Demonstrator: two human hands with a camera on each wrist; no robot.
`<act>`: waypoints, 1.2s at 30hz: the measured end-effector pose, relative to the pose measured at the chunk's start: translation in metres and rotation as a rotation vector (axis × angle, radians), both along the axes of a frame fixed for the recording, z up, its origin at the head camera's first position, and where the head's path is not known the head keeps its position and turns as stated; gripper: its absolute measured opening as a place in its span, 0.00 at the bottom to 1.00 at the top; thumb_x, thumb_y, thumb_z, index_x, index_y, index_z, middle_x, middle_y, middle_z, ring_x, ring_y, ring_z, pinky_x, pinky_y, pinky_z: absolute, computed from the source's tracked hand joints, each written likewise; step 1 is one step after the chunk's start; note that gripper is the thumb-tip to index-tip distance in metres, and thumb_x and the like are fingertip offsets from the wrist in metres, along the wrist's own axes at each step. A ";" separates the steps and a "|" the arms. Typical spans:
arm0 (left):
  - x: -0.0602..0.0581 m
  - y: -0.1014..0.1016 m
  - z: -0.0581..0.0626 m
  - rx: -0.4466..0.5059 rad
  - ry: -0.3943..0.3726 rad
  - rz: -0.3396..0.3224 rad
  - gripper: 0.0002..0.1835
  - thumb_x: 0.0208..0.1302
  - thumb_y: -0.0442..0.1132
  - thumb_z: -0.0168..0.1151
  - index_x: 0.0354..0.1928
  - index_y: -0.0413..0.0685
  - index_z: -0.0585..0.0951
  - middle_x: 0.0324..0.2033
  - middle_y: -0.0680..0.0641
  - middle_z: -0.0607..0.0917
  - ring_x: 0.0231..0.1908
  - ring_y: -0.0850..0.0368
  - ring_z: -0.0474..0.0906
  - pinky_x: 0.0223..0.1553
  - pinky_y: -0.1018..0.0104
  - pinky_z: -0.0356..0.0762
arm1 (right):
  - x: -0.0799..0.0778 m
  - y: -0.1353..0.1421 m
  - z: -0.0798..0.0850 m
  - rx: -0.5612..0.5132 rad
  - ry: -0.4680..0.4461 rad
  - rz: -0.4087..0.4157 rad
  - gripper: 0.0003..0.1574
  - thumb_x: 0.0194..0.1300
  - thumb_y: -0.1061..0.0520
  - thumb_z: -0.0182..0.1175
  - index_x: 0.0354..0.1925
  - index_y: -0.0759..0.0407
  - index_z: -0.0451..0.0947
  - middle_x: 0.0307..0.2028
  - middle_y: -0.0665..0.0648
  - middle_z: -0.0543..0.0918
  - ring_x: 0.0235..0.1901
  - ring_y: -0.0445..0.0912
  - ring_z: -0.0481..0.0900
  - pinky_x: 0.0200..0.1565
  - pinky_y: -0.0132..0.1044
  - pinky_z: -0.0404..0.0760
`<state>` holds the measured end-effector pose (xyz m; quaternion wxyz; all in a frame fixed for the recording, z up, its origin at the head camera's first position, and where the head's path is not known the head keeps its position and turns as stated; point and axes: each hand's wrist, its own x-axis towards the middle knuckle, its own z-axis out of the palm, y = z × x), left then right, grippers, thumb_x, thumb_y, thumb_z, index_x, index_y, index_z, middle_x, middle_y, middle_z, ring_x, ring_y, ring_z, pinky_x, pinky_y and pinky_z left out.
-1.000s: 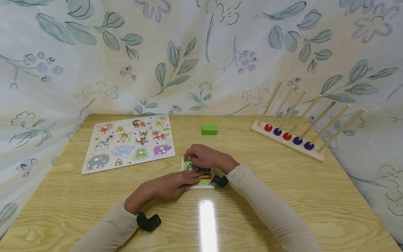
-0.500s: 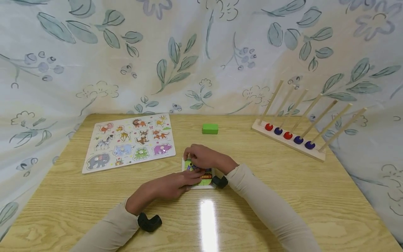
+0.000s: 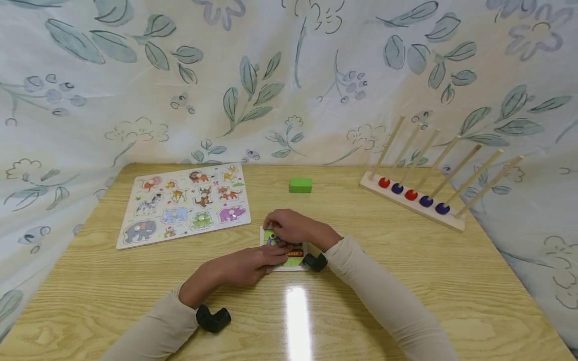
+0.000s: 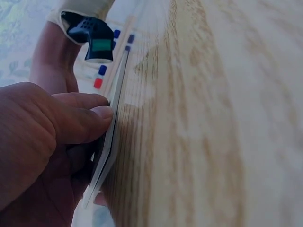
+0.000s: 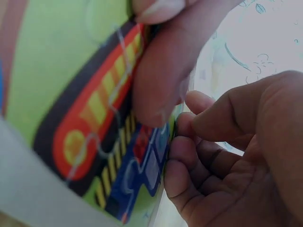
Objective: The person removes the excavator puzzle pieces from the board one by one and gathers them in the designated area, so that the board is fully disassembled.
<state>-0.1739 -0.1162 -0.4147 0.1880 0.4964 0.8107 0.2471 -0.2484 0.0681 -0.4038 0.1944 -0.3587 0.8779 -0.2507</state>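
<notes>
A small jigsaw puzzle (image 3: pixel 295 261) in a white frame lies on the table, its picture showing a tracked vehicle on green. Across its face lie the outstretched fingers of my left hand (image 3: pixel 253 263), with the thumb at the near-left edge in the left wrist view. My right hand (image 3: pixel 291 225) reaches over the top part with bent fingers. In the right wrist view, the right fingertips (image 5: pixel 177 177) meet the puzzle's (image 5: pixel 102 99) far edge, thumb close to the index finger. Any loose piece between them is hidden. Left fingers (image 5: pixel 163 80) press near by.
A peg board with animal pictures (image 3: pixel 185 205) lies at the back left. Behind the puzzle sits a green block (image 3: pixel 300 185). At the right stands a wooden rack (image 3: pixel 413 203) with upright rods and red and blue beads. A patterned cloth (image 3: pixel 289 80) hangs behind the table.
Both hands and the puzzle stay in place, apart from a very slight shift of the right hand's knuckles. The camera view moves a little.
</notes>
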 end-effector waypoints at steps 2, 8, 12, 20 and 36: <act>0.000 0.000 0.000 -0.003 -0.013 0.006 0.24 0.73 0.28 0.47 0.70 0.36 0.65 0.72 0.40 0.59 0.72 0.46 0.49 0.67 0.54 0.58 | 0.000 0.000 0.000 -0.005 0.000 -0.009 0.19 0.74 0.66 0.43 0.47 0.58 0.81 0.41 0.52 0.79 0.34 0.43 0.73 0.40 0.34 0.73; -0.001 -0.001 0.001 0.016 -0.031 -0.002 0.24 0.74 0.28 0.47 0.70 0.36 0.64 0.73 0.40 0.56 0.72 0.47 0.48 0.68 0.55 0.57 | -0.002 0.000 0.000 -0.015 -0.008 -0.019 0.20 0.73 0.66 0.43 0.45 0.57 0.83 0.43 0.52 0.79 0.37 0.42 0.74 0.42 0.34 0.74; -0.001 -0.001 0.000 0.025 -0.038 -0.004 0.25 0.74 0.28 0.46 0.71 0.36 0.63 0.73 0.40 0.55 0.73 0.47 0.48 0.68 0.55 0.56 | -0.003 0.001 0.001 -0.018 -0.001 -0.006 0.21 0.72 0.66 0.43 0.45 0.55 0.84 0.41 0.51 0.79 0.36 0.43 0.73 0.42 0.35 0.74; -0.002 -0.002 0.000 0.033 -0.057 0.000 0.25 0.74 0.28 0.47 0.71 0.37 0.63 0.73 0.42 0.55 0.73 0.47 0.47 0.67 0.54 0.57 | -0.007 -0.003 -0.001 -0.019 0.024 0.016 0.19 0.74 0.65 0.43 0.40 0.52 0.80 0.35 0.50 0.76 0.31 0.44 0.71 0.38 0.36 0.73; -0.002 -0.001 0.002 0.033 -0.086 -0.002 0.25 0.74 0.28 0.46 0.71 0.37 0.62 0.73 0.41 0.55 0.73 0.47 0.47 0.67 0.54 0.57 | -0.005 -0.007 0.006 0.004 -0.032 -0.032 0.18 0.72 0.65 0.45 0.36 0.55 0.82 0.33 0.49 0.81 0.26 0.42 0.73 0.35 0.34 0.74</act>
